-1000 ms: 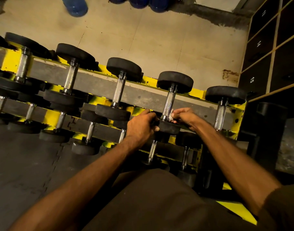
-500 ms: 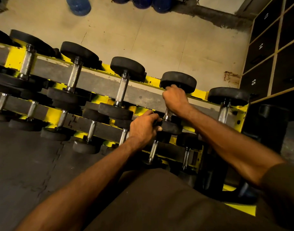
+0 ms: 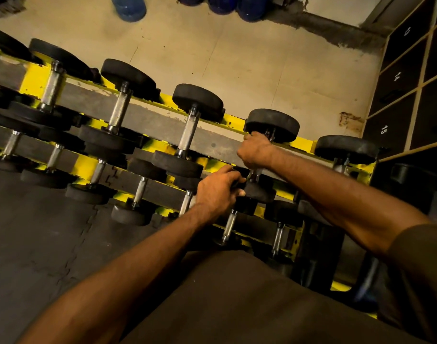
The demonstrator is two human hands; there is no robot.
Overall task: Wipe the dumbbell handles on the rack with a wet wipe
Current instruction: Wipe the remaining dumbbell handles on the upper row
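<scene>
A yellow and grey rack (image 3: 148, 122) holds rows of black-headed dumbbells with chrome handles. My right hand (image 3: 256, 151) is wrapped round the handle of the fourth top-row dumbbell (image 3: 273, 124), just below its far head. The wet wipe is hidden inside that grip. My left hand (image 3: 218, 191) grips the near black head of the same dumbbell (image 3: 259, 192). Bare handles show on the dumbbell to the left (image 3: 189, 131) and on the one to the right (image 3: 341, 166).
Lower rows of smaller dumbbells (image 3: 139, 189) sit under my arms. Dark numbered lockers (image 3: 396, 78) stand at the right. Blue water jugs (image 3: 129, 6) line the far floor. A black rubber mat (image 3: 38, 244) covers the floor at the left.
My right hand slid from the near end of the handle, where a white wipe showed, up to the far head. My left hand stayed on the near head.
</scene>
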